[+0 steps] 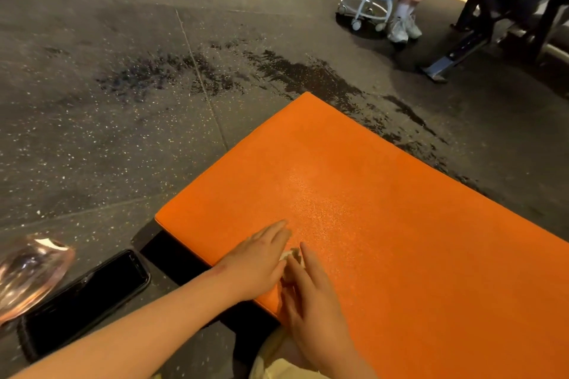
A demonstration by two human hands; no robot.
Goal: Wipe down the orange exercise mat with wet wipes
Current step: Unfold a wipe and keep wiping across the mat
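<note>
Pressing on the orange mat point(385, 194) near its close edge, left hand point(261, 264) and right hand point(312, 295) lie flat, fingers straight. A crumpled white wipe point(291, 254) peeks between them, touching both

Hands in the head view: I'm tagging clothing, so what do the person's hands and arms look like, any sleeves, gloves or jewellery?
Both the left hand and the right hand are bare: no gloves, rings or watch visible. The left forearm shows no sleeve up to the frame edge; the right wrist is bare too.
</note>
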